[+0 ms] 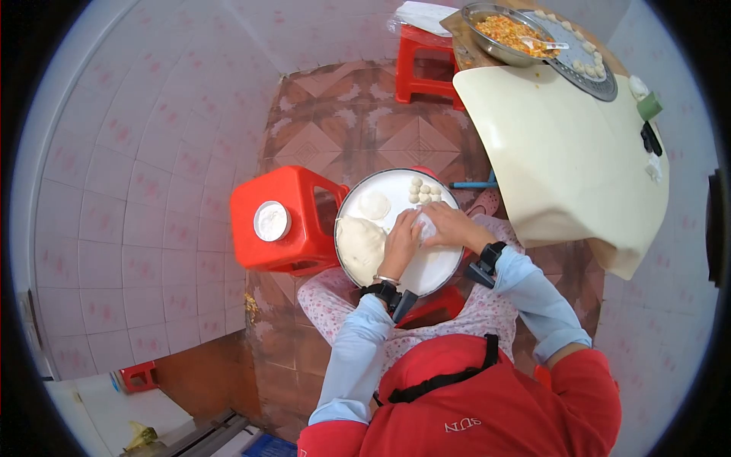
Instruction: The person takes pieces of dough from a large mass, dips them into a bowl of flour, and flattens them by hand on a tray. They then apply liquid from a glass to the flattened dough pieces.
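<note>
My left hand [403,242] and my right hand [451,227] meet over a round white tray [417,276] with a dark rim, set across my lap. Between their curled fingers is a thin, pale piece of dough [426,225], partly hidden by the hands. A large lump of dough [358,247] lies on the tray left of my left hand. Farther back sit a flattened round of dough [374,205] and several small dough balls [423,190], the balls just beyond my right hand.
To the left, a red stool [255,183] bears a bowl of white powder [272,221]. At right stands a table with a cream cover [563,152], a metal bowl of orange filling [510,34] with a white spoon, and a round tray [605,90] of small dough pieces. Another red stool [417,65] is behind.
</note>
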Demonstrator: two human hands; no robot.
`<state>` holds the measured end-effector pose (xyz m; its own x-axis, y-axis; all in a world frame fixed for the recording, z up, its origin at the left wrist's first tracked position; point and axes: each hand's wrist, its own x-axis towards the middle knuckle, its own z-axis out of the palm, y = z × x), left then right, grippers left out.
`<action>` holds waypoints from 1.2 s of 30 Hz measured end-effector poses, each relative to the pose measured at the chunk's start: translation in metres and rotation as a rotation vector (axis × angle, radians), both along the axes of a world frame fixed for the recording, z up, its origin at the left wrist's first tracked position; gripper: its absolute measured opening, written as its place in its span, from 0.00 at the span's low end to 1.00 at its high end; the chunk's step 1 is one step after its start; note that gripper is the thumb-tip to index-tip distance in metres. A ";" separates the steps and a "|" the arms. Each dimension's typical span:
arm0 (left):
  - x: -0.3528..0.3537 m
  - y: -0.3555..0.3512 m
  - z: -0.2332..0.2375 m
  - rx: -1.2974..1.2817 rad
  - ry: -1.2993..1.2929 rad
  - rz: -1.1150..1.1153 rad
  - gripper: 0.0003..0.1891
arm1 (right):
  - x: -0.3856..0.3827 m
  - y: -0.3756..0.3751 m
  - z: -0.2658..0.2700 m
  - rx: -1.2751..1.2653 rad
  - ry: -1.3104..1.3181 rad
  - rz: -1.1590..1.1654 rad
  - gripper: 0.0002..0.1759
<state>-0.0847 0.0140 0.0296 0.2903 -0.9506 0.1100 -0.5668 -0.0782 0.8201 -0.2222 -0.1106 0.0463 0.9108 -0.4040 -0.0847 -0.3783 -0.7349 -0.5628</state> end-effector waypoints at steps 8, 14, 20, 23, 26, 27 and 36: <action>-0.039 0.096 -0.004 -0.048 0.129 0.004 0.17 | -0.035 0.077 0.011 -0.150 -0.047 0.006 0.53; -0.027 0.093 -0.011 -0.003 0.418 0.220 0.12 | -0.049 0.073 0.010 -0.014 -0.155 -0.121 0.54; -0.004 0.042 -0.020 -0.013 -0.071 0.074 0.10 | -0.074 0.038 -0.003 0.295 -0.341 -0.550 0.57; -0.009 0.021 -0.022 -0.059 -0.209 0.014 0.09 | -0.084 0.034 -0.002 0.358 -0.364 -0.591 0.58; -0.017 0.009 -0.017 0.139 -0.325 0.023 0.10 | -0.088 0.034 -0.002 0.399 -0.391 -0.628 0.58; -0.018 0.006 -0.023 0.141 -0.326 0.018 0.10 | -0.089 0.035 -0.001 0.401 -0.393 -0.640 0.58; -0.018 -0.001 -0.033 0.227 -0.434 0.044 0.11 | -0.087 0.039 0.005 0.433 -0.352 -0.638 0.56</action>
